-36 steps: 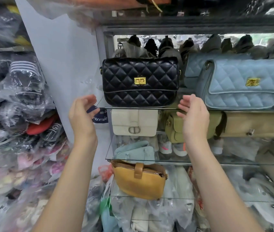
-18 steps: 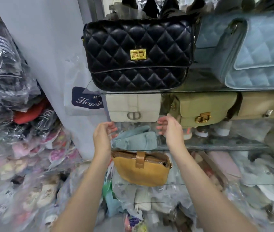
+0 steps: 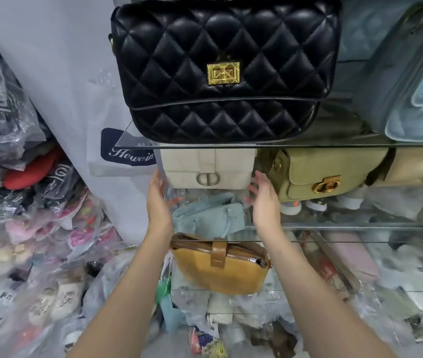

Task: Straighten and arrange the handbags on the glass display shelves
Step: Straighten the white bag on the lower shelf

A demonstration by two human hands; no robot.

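A cream handbag [image 3: 207,167] with a round metal clasp stands on the second glass shelf [image 3: 334,226]. My left hand [image 3: 157,200] is at its left lower corner and my right hand [image 3: 263,200] at its right lower corner, both with fingers straight, holding nothing. A black quilted handbag [image 3: 218,68] with a gold clasp sits on the top glass shelf [image 3: 282,145]. An olive handbag [image 3: 324,174] stands right of the cream one. A pale blue bag [image 3: 210,215] lies below my hands, and a mustard handbag [image 3: 220,264] stands on a lower shelf.
A light blue quilted bag [image 3: 416,94] fills the top right, and a tan bag [image 3: 419,166] sits beyond the olive one. Plastic-wrapped goods [image 3: 24,228] are piled at the left and underneath. A white carrier bag with a dark label [image 3: 127,151] hangs beside the shelf.
My hands dropped from the top shelf by the black bag to the second shelf and now flank the cream bag. The view has come closer and tilted down.
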